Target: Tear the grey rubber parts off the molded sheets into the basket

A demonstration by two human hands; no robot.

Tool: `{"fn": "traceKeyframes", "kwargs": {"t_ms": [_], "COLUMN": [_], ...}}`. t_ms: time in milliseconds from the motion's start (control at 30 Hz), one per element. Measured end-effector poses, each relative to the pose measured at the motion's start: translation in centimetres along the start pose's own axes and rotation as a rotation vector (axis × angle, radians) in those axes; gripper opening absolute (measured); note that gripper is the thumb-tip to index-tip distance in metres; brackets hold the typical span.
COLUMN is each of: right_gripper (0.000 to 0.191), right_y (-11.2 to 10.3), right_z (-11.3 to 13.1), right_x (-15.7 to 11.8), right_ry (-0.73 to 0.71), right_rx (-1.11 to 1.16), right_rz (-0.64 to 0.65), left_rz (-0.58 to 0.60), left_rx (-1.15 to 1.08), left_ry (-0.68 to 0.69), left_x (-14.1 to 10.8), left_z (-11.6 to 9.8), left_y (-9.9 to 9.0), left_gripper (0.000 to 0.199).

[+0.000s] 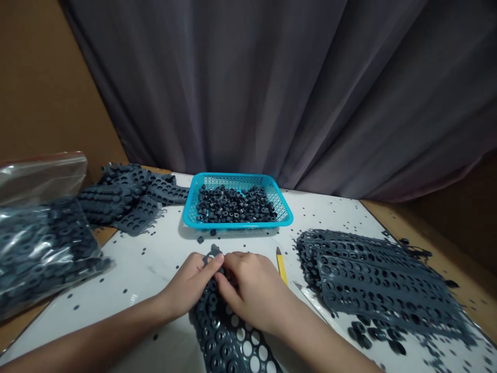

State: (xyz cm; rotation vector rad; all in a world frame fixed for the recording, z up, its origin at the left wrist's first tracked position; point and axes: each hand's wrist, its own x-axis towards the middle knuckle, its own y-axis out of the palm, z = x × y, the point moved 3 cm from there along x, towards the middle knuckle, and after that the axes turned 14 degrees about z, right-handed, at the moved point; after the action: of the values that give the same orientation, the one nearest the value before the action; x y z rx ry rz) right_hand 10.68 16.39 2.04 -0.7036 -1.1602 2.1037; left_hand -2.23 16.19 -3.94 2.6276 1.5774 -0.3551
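Grey curtain (233, 77) hangs beyond the left grip (188, 282) and right grip (254, 282), above a white counter (149, 272). Right of them lie stacked holed sheets (373, 285); left, a clear zip bag (46, 182) of dark pieces (42, 254). Both pinch the far end of a ring-studded sheet (223, 339) below them, though the exact hold is partly hidden. Ahead sits a blue basket (236, 226) of small rings (233, 210); just right, a yellow pencil-like tool (282, 269).

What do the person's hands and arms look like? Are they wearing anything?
The left hand and right hand are ordinary human hands, without gloves. Both forearms are bare up to the picture's edge: no sleeve, watch, bracelet, cable or marking shows.
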Motion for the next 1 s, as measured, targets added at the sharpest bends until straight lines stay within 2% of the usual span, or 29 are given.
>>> {"fn": "traceKeyframes", "kwargs": {"t_ms": [100,200,267,367,500,600,667,767,900,967,1000], "right_gripper": [0.020,0.023,0.022,0.019,0.022,0.025,0.028,0.030,0.033,0.035,0.036], "right_y": [0.7,1.3,1.7,2.6,4.8,6.2,6.6,6.6,6.4,6.1,6.0], "right_z": [0.0,-0.1,-0.4,-1.4,-2.9,-3.2,-3.0,-2.8,-3.1,-3.4,-3.5], "right_x": [0.3,0.7,1.0,1.8,3.2,3.9,4.1,3.9,3.5,3.4,3.4], "right_ry": [0.036,0.031,-0.014,-0.127,-0.233,-0.207,-0.190,-0.143,-0.050,-0.084,-0.132], "right_rx": [-0.044,-0.077,-0.020,0.331,1.181,1.672,1.826,1.899,1.988,2.063,2.086], "right_rz": [-0.018,-0.002,0.004,-0.008,0.071,0.131,0.159,0.209,0.274,0.286,0.288], "left_rz": [-0.036,-0.070,-0.083,-0.132,-0.245,-0.221,-0.216,-0.188,-0.271,-0.308,-0.326], "left_rx": [0.076,0.123,0.107,-0.011,-0.322,-0.475,-0.533,-0.601,-0.664,-0.697,-0.689], "left_ry": [0.029,-0.029,-0.065,-0.100,-0.199,-0.249,-0.273,-0.362,-0.472,-0.466,-0.418], "left_x": [0.3,0.4,0.5,0.5,0.3,0.3,0.3,0.5,0.5,0.6,0.8], "left_z": [0.1,0.6,0.9,1.2,1.6,1.7,1.9,2.3,2.6,2.4,2.2], "left_y": [0.1,0.1,0.0,-0.1,-0.1,-0.1,-0.3,-0.3,-0.6,-0.9,-1.1], "left_gripper": [0.049,0.049,0.049,0.046,0.041,0.040,0.037,0.026,0.021,0.024,0.026]}}
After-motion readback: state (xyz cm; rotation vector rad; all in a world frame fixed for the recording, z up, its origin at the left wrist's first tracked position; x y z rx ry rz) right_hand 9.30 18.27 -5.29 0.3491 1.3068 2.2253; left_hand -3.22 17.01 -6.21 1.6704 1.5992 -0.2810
